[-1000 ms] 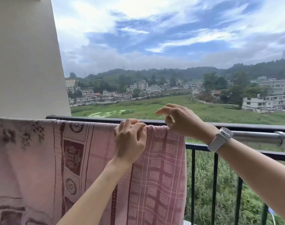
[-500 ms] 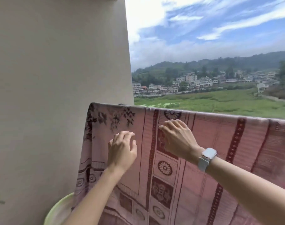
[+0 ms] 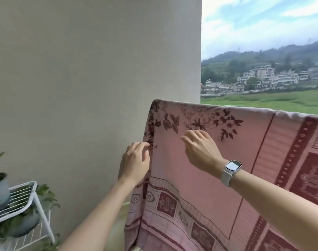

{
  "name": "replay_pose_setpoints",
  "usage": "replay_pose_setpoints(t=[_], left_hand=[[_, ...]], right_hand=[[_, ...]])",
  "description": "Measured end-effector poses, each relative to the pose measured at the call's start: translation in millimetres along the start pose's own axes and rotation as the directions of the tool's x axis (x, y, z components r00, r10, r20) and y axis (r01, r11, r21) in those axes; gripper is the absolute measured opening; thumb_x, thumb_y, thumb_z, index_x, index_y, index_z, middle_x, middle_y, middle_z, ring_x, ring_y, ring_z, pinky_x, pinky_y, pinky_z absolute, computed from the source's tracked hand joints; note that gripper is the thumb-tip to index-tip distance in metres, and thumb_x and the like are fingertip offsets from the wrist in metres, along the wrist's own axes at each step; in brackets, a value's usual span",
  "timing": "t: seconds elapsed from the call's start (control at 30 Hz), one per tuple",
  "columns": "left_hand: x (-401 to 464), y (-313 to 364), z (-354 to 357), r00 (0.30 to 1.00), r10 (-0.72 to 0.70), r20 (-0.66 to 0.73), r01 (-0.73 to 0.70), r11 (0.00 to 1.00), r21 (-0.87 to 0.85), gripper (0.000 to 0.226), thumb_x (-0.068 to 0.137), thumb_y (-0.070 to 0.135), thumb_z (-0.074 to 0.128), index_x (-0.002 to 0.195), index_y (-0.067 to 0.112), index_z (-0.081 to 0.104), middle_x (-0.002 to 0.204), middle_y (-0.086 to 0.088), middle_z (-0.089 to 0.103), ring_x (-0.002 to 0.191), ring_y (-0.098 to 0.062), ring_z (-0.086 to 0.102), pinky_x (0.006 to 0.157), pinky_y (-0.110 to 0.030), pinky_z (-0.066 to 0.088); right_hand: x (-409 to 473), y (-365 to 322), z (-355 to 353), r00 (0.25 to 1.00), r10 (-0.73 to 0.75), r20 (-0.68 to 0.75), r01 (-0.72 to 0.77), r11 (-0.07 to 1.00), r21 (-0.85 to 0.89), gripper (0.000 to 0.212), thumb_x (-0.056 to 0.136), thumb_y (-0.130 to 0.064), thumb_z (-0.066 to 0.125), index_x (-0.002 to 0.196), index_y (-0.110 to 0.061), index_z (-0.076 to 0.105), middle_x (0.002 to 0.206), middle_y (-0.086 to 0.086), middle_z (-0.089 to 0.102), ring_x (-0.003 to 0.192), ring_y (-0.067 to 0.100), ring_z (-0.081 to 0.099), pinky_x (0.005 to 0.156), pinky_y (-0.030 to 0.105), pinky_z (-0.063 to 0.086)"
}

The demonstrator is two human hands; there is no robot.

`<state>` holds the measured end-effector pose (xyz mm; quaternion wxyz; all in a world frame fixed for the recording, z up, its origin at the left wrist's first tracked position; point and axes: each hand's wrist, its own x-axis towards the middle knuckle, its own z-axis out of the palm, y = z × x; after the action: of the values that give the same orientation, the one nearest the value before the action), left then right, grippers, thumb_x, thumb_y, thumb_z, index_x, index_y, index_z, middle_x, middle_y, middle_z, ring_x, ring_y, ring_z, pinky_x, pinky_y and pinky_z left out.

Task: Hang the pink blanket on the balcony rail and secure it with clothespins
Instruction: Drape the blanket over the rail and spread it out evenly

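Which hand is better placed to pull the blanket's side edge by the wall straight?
The left hand, probably. Its fingers already touch the pink blanket at the hanging side edge beside the wall. The right hand lies further in, on the blanket's face below the flower print.

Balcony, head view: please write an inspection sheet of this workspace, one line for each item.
Surface: rail hidden under the blanket.
Job's things: pink blanket draped over the rail beside the wall; clothespins: nothing seen.
Clutter: white wire rack with potted plants, lower left.
Hands: left hand touches the blanket's left edge; right hand, fingers relaxed, at its face.
Cables: nothing seen.
Surroundings: field, houses, hills, cloudy sky.
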<state>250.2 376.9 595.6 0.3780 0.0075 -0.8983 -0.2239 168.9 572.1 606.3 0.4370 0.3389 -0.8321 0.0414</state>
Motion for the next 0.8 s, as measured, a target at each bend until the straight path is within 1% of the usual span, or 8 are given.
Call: replay_pose_setpoints(t=[0.2, 0.33, 0.37, 0.43, 0.5, 0.6, 0.67, 0.8], left_hand=[[110.5, -60.4, 49.0, 0.998, 0.054, -0.01, -0.054, 0.999, -0.003, 0.025, 0.089, 0.011, 0.048, 0.112, 0.011, 0.057, 0.118, -0.006, 0.057, 0.112, -0.02, 0.049, 0.092, -0.026, 0.036], [189.3, -92.6, 76.0, 0.999, 0.038, -0.019, -0.039, 0.998, -0.056, 0.027, 0.091, 0.013, 0.045, 0.117, 0.012, 0.054, 0.121, -0.005, 0.055, 0.115, -0.017, 0.047, 0.091, -0.021, 0.033], [206.1, -98.8, 82.7, 0.999, 0.041, -0.02, -0.042, 0.996, -0.077, 0.028, 0.091, 0.013, 0.044, 0.118, 0.012, 0.053, 0.122, -0.005, 0.054, 0.115, -0.018, 0.047, 0.092, -0.022, 0.034], [234.6, -110.8, 98.3, 0.999, 0.038, 0.0, -0.038, 0.993, -0.116, 0.031, 0.092, 0.015, 0.043, 0.122, 0.011, 0.05, 0.125, -0.007, 0.053, 0.117, -0.019, 0.047, 0.095, -0.027, 0.036], [258.6, -123.3, 116.1, 0.999, 0.021, 0.039, -0.015, 0.987, -0.157, 0.035, 0.093, 0.019, 0.043, 0.127, 0.01, 0.045, 0.129, -0.008, 0.05, 0.119, -0.02, 0.046, 0.099, -0.031, 0.037], [293.1, -140.6, 143.0, 0.995, -0.001, 0.102, 0.024, 0.974, -0.226, 0.045, 0.093, 0.025, 0.044, 0.134, 0.009, 0.036, 0.135, -0.011, 0.045, 0.123, -0.023, 0.043, 0.103, -0.037, 0.036], [311.8, -150.0, 159.9, 0.989, 0.008, 0.147, 0.035, 0.958, -0.285, 0.048, 0.092, 0.028, 0.046, 0.134, 0.008, 0.035, 0.136, -0.011, 0.044, 0.123, -0.024, 0.043, 0.104, -0.039, 0.036], [334.5, -160.6, 183.2, 0.986, 0.099, 0.131, -0.026, 0.882, -0.47, 0.029, 0.09, 0.02, 0.052, 0.116, 0.01, 0.054, 0.111, -0.01, 0.061, 0.101, -0.023, 0.057, 0.089, -0.037, 0.048]], right_hand=[[100.3, 19.5, 100.5, 0.995, -0.033, -0.09, 0.032, 0.999, -0.011, 0.025, 0.071, -0.007, 0.06, 0.096, -0.008, 0.063, 0.096, 0.009, 0.063, 0.094, 0.029, 0.059, 0.09, 0.044, 0.047], [167.8, 33.9, 143.8, 0.991, -0.07, -0.117, 0.052, 0.987, -0.151, 0.031, 0.067, -0.01, 0.061, 0.098, -0.006, 0.062, 0.094, 0.008, 0.061, 0.093, 0.029, 0.058, 0.094, 0.043, 0.044], [182.5, 35.6, 151.8, 0.993, -0.046, -0.109, 0.024, 0.981, -0.191, 0.037, 0.063, -0.01, 0.064, 0.099, -0.005, 0.061, 0.094, 0.008, 0.061, 0.092, 0.028, 0.058, 0.091, 0.042, 0.046], [205.7, 35.9, 164.3, 0.997, 0.043, -0.07, -0.06, 0.964, -0.26, 0.043, 0.054, -0.011, 0.071, 0.096, -0.004, 0.062, 0.086, 0.007, 0.061, 0.081, 0.026, 0.058, 0.075, 0.038, 0.049], [221.5, 36.7, 176.0, 0.991, 0.128, -0.039, -0.133, 0.93, -0.342, 0.04, 0.05, -0.012, 0.074, 0.088, -0.006, 0.064, 0.077, 0.005, 0.06, 0.07, 0.023, 0.057, 0.062, 0.034, 0.047], [238.1, 44.1, 187.5, 0.973, 0.225, -0.049, -0.225, 0.884, -0.409, 0.022, 0.057, -0.01, 0.072, 0.078, -0.01, 0.065, 0.078, 0.004, 0.061, 0.073, 0.024, 0.057, 0.063, 0.034, 0.046], [243.4, 48.1, 190.1, 0.965, 0.245, -0.09, -0.261, 0.876, -0.405, 0.017, 0.053, -0.007, 0.074, 0.066, -0.01, 0.064, 0.073, 0.004, 0.06, 0.069, 0.025, 0.057, 0.06, 0.034, 0.045], [248.0, 48.5, 196.9, 0.959, 0.233, -0.161, -0.28, 0.871, -0.404, 0.022, 0.055, -0.003, 0.073, 0.069, -0.012, 0.058, 0.069, 0.003, 0.059, 0.063, 0.025, 0.055, 0.054, 0.031, 0.04]])
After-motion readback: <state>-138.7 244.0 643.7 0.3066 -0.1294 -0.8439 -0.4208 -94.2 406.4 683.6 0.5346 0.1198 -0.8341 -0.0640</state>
